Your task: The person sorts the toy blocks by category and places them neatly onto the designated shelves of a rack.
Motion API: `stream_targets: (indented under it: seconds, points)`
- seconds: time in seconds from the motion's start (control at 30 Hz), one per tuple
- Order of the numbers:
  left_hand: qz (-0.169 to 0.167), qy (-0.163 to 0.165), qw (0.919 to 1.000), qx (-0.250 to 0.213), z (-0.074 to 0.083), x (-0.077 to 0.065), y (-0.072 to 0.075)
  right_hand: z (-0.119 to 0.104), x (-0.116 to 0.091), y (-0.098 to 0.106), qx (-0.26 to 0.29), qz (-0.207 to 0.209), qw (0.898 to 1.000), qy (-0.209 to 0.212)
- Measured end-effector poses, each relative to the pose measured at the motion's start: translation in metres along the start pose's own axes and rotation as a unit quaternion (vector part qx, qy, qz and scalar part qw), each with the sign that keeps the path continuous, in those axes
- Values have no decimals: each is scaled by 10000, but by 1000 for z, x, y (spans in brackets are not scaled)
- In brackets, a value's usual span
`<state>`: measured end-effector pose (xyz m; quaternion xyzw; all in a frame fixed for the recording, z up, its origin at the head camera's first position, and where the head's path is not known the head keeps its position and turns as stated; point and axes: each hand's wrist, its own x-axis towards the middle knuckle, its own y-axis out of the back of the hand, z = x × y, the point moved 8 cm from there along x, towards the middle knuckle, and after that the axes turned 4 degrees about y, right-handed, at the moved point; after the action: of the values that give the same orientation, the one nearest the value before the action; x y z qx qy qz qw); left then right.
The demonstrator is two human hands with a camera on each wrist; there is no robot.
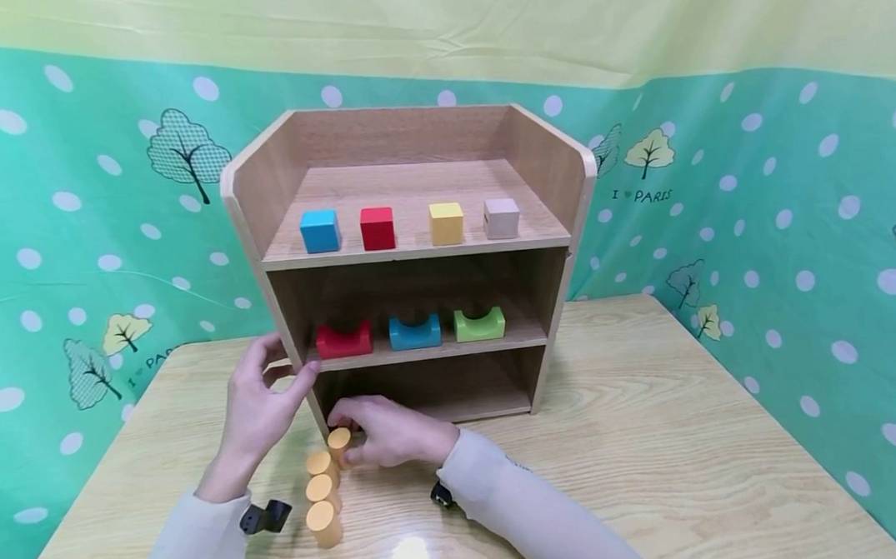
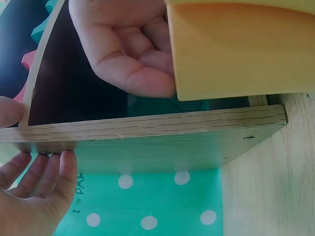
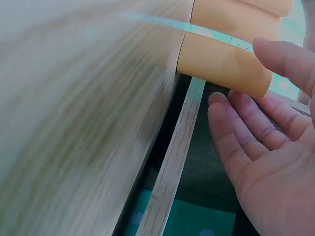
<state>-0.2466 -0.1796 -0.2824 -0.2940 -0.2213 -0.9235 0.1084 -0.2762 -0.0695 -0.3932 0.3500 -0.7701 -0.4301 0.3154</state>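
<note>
My right hand (image 1: 395, 432) pinches an upright orange-yellow wooden cylinder (image 1: 339, 443) by the front left corner of a small wooden shelf (image 1: 417, 254). In the right wrist view, the thumb lies on one side of this cylinder (image 3: 224, 64) and the fingertips on the other. Three matching cylinders (image 1: 323, 518) stand on the table in a row running towards me from it. My left hand (image 1: 262, 404) grips the left side panel of the shelf. In the left wrist view, its fingers (image 2: 59, 182) rest against the panel's outer face and the thumb (image 2: 9, 112) at the front edge.
On the top board stand a blue cube (image 1: 321, 232), a red cube (image 1: 377, 229), a yellow cube (image 1: 446, 224) and a whitish cube (image 1: 501, 219). The middle board bears red (image 1: 344, 342), blue (image 1: 415, 334) and green (image 1: 480, 326) curved blocks. A patterned curtain (image 1: 716, 218) hangs behind the table (image 1: 688, 436).
</note>
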Motion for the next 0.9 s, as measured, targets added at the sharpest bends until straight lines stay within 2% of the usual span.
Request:
stream_targets:
  seconds: [0.33,0.67,0.9]
  points:
    - [34,-5,10000,-48,-1,0,1,5,1,-4,355,61,9989,-308]
    - [2,-33,10000,-7,-1,-1,1,4,1,-3,361,23,9993,-59]
    - [-6,-23,10000,-21,-1,0,1,7,-2,9,631,248,9977,59]
